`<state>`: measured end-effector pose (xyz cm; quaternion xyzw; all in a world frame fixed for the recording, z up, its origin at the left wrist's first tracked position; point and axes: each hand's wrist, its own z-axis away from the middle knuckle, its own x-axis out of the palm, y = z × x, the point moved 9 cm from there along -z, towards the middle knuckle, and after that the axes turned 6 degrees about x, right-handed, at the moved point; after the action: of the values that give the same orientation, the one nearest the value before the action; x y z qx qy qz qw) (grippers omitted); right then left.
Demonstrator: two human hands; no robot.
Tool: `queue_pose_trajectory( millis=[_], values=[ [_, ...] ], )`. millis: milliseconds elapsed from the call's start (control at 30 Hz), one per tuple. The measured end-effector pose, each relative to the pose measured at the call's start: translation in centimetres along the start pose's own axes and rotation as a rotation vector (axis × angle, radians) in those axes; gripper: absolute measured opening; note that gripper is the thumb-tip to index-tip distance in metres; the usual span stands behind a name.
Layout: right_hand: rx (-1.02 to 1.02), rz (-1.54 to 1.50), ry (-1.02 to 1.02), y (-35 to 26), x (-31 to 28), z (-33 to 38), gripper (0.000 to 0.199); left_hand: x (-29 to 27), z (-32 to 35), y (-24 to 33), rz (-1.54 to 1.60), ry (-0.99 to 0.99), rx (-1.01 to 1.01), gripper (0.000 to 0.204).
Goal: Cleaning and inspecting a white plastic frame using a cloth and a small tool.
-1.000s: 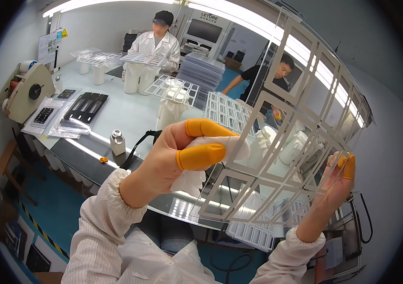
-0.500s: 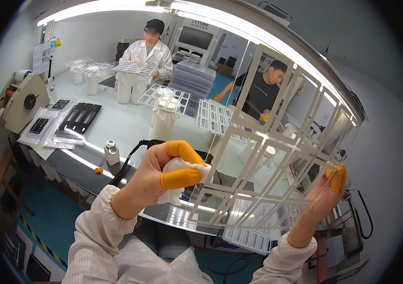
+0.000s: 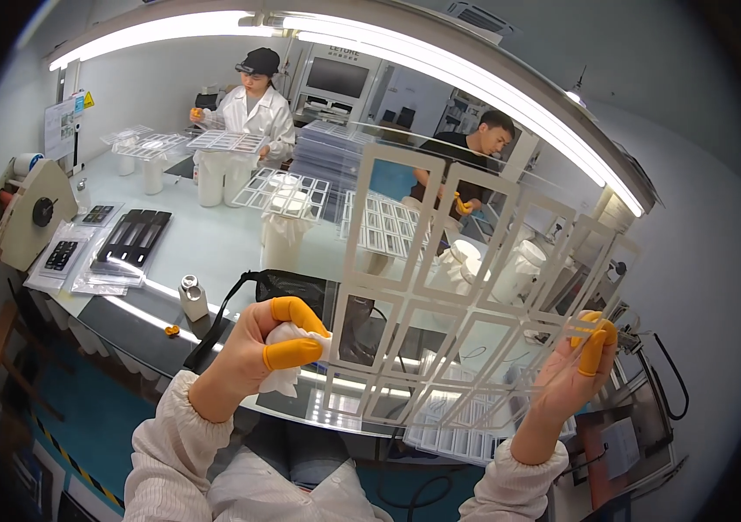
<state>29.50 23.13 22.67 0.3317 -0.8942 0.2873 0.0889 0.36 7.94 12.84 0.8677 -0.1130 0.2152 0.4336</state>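
Observation:
Upright in front of me stands a clear sheet printed with pale rectangular frames [image 3: 407, 294]. My left hand [image 3: 244, 352], closed, pinches a crumpled white wipe [image 3: 282, 380] between thumb and forefinger in orange finger cots, right at the sheet's left edge; whether the wipe touches the sheet is unclear. On the opposite side my right hand [image 3: 566, 374], also in orange cots, is closed on the sheet's right edge. Below the sheet, partly seen through it, lie more framed sheets [image 3: 453, 435] by the near table edge.
A white bottle [image 3: 193, 297], orange finger cots [image 3: 172, 331] and a black strapped bag [image 3: 288, 287] lie left of centre. Framed sheets [image 3: 288, 193] rest on white containers [image 3: 283, 244]. Black panels [image 3: 133, 241] and a grey machine [image 3: 36, 213] stand left. Two co-workers are across the table.
The sheet has come down and turned to face me more squarely. My left hand with the wipe has moved left and down; my right hand has shifted slightly left.

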Motion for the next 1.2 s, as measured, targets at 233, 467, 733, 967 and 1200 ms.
queue_pose_trajectory(
  millis=[233, 467, 733, 967, 1200],
  values=[
    [-0.007, -0.003, -0.019, 0.1, 0.3, 0.5, 0.024, -0.8, 0.4, -0.4, 0.008, 0.052, 0.020, 0.030],
    [0.047, 0.034, 0.058, 0.6, -0.7, 0.6, 0.022, 0.1, 0.6, 0.3, -0.049, -0.013, 0.000, 0.031],
    [0.070, 0.040, 0.072, 1.2, -1.9, 0.5, 0.023, 1.5, 0.0, 3.9, -0.116, -0.054, 0.125, 0.037],
    [0.054, 0.030, 0.082, 1.3, -2.1, 0.4, 0.026, 1.2, -1.5, 8.3, -0.242, 0.076, 0.425, 0.038],
    [0.085, 0.042, 0.102, 1.6, -1.7, 0.8, 0.024, 1.0, -3.3, 5.3, -0.132, 0.002, 0.221, 0.044]
  ],
)
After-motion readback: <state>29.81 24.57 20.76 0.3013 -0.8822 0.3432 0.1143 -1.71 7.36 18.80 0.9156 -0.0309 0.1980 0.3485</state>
